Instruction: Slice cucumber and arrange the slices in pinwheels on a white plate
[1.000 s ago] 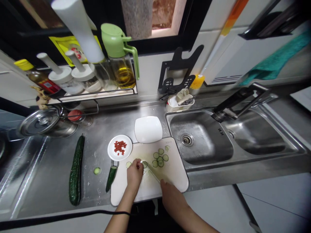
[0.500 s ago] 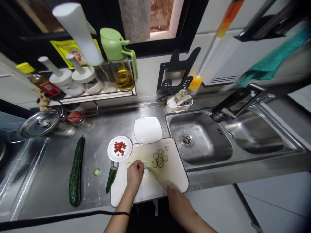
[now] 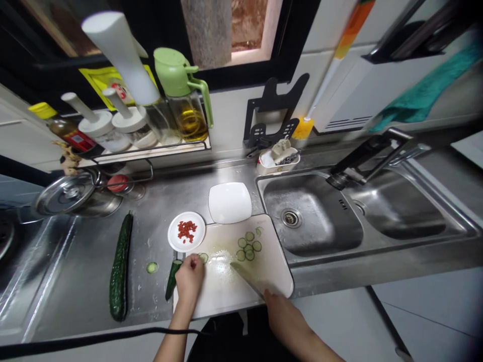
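I have the left hand [image 3: 190,276] low in the frame, left of centre, over the left part of a white rectangular cutting board with rounded corners [image 3: 213,296]. Its grip is narrow, fingers drawn together just beside a thin, pale green cucumber slice [image 3: 204,258]; from this one view I cannot tell whether anything is pinched between them. The right hand [image 3: 283,314], at the bottom of the frame and right of centre, has its grip closed round the handle of a narrow metal-bladed knife [image 3: 247,280]. I see the blade slanting up and left over the middle of the board, but whether its edge touches the surface I cannot tell.

A cluster of round, pale green cucumber slices with dark rims [image 3: 249,247] lies on the right half of the board, some overlapping. At the board's left edge, close beside the left hand, I find a short, dark green cucumber piece with a cut end [image 3: 171,282]. Farther left on the grey metal bench [image 3: 90,281] lies a long, dark green whole cucumber [image 3: 121,269]. Above the board I have a round white plate [image 3: 174,237] bearing small red pieces [image 3: 186,231], with a squarish white dish [image 3: 230,202] near its right side
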A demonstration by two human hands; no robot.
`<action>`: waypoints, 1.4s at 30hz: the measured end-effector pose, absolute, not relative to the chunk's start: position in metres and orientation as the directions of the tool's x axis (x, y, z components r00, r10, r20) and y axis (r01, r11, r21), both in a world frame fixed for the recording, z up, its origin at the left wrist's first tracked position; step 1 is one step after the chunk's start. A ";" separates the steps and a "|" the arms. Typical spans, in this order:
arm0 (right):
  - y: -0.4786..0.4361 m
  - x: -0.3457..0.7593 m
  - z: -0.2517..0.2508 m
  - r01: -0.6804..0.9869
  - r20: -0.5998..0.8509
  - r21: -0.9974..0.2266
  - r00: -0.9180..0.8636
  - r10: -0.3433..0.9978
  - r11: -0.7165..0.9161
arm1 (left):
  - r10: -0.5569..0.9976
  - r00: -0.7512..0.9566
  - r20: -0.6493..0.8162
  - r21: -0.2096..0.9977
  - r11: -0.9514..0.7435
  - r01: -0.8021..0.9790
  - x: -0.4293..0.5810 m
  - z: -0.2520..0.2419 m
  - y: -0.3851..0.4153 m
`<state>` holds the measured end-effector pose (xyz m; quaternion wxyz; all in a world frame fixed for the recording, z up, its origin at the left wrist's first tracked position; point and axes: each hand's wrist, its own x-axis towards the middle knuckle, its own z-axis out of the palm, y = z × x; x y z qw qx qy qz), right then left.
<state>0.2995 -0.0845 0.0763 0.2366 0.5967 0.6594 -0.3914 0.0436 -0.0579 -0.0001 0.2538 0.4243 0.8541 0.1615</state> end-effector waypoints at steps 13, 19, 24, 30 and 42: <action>-0.086 0.302 0.074 0.976 -0.761 -0.216 -0.183 0.623 0.023 | 0.922 -0.350 -0.163 0.565 0.379 0.733 0.063 -0.003 -0.044; -0.078 0.298 0.085 0.985 -0.784 -0.149 -0.168 0.598 0.082 | 0.932 0.001 -0.363 0.630 0.245 0.737 0.110 0.003 -0.013; -0.079 0.296 0.088 0.985 -0.763 -0.161 -0.165 0.625 0.064 | 0.894 -0.035 -0.447 0.499 0.282 0.819 0.133 0.002 -0.004; -0.082 0.297 0.087 0.985 -0.758 -0.164 -0.154 0.633 0.042 | 0.878 -0.104 -0.468 0.480 0.351 0.804 0.140 0.002 -0.004; -0.080 0.298 0.086 0.984 -0.768 -0.175 -0.159 0.620 0.035 | 0.868 -0.055 -0.493 0.634 0.402 0.660 0.133 0.001 -0.007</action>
